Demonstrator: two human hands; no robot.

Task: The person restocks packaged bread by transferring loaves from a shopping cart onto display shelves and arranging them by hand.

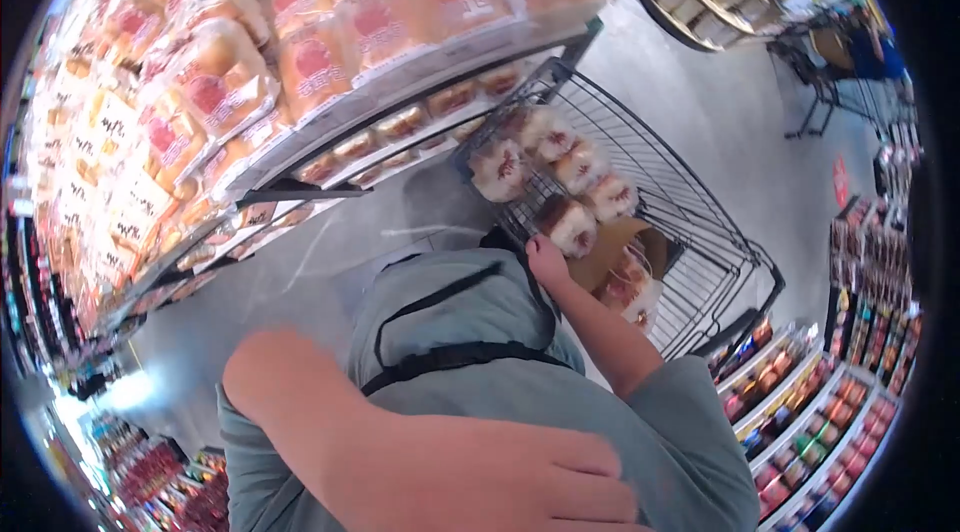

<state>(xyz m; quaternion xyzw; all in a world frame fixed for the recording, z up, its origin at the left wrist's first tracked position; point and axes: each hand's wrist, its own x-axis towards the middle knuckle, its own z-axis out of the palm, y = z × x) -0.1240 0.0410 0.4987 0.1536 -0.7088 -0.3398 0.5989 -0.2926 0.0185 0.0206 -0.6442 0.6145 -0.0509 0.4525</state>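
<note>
My right hand is closed at the near edge of a black wire shopping cart, beside a bagged loaf of bread. Its fingertips are partly hidden. Several more clear bags of bread lie in the cart, with a brown paper-like piece next to them. Across my chest, close to the camera, is my left hand, its fingers stretched out and nothing in it. The frame's bottom edge cuts off part of that hand.
A shelf rack piled with packaged bread stands ahead and left, against the cart's far corner. Grey floor runs beyond the cart. Slanted produce shelves are at the right. Another cart stands far right, partly blurred.
</note>
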